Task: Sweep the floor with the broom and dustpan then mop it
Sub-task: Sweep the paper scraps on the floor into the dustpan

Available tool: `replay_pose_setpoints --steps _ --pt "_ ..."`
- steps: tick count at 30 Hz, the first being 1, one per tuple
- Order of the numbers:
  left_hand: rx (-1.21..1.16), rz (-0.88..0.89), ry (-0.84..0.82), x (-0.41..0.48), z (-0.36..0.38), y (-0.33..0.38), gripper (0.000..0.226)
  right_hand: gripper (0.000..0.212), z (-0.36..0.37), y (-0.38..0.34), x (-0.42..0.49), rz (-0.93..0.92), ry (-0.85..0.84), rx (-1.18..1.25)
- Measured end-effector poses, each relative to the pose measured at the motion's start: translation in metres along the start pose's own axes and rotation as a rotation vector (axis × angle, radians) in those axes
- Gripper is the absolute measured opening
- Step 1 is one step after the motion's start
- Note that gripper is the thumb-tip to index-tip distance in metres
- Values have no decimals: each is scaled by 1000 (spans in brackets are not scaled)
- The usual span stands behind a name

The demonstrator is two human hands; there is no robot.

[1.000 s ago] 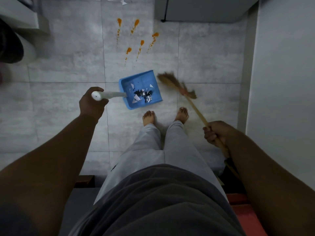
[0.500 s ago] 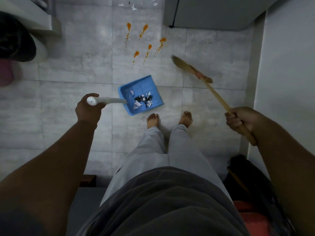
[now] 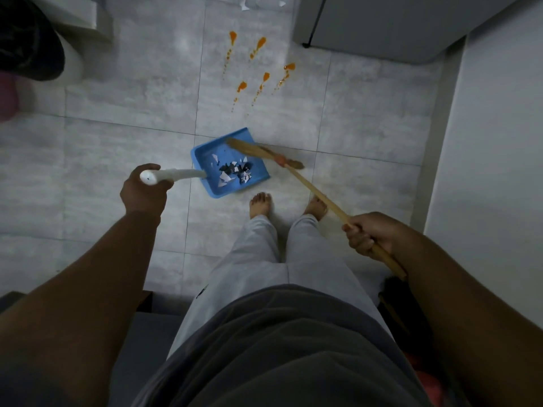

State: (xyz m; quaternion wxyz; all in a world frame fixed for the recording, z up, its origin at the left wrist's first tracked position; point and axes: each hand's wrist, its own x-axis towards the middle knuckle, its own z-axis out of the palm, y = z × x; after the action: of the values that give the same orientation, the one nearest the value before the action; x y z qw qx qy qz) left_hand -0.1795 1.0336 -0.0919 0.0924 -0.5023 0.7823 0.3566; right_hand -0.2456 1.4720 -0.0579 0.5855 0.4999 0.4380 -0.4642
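Observation:
A blue dustpan [image 3: 205,155] sits on the grey tiled floor [image 3: 117,148] just ahead of my bare feet. Black and white paper scraps [image 3: 235,171] lie inside it. My left hand [image 3: 144,192] grips its white handle [image 3: 173,174]. My right hand [image 3: 367,235] grips the wooden stick of the broom [image 3: 311,186]. The broom's straw head [image 3: 249,149] lies across the pan's far right corner. Orange liquid drips [image 3: 258,69] stain the tiles beyond the pan. More paper scraps [image 3: 252,1] lie at the top edge.
A grey appliance or cabinet [image 3: 382,22] stands at the top right. A pale wall [image 3: 499,142] runs down the right side. At the top left are a white ledge [image 3: 85,16] and a dark object [image 3: 26,39]. Dark and red items [image 3: 411,318] sit by my right leg.
The broom swung out to the right and away from the pan, then came back left; its head now rests over the dustpan's far corner. My left hand kept the pan in place.

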Motion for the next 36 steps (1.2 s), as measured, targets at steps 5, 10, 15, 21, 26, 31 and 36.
replay_pose_setpoints --steps 5,10,15,21,26,31,36 --pt "-77 -55 46 -5 -16 -12 36 31 -28 -23 -23 -76 91 36" --pt "-104 -99 98 -9 -31 -33 35 29 -22 -47 -10 -129 199 30" --pt "-115 -153 106 -16 -30 -55 35 28 23 -33 20 -74 199 -52" --pt "-3 -83 72 -20 -31 -66 35 34 47 -4 17 26 70 -201" --pt "-55 -66 69 -22 -30 -60 29 30 7 -2 -8 -15 59 -103" --pt "-95 -36 46 -22 -23 -38 28 35 -51 -15 -25 -53 71 107" --pt "-51 58 -25 -20 -2 -8 32 36 -104 -12 -27 -99 93 352"
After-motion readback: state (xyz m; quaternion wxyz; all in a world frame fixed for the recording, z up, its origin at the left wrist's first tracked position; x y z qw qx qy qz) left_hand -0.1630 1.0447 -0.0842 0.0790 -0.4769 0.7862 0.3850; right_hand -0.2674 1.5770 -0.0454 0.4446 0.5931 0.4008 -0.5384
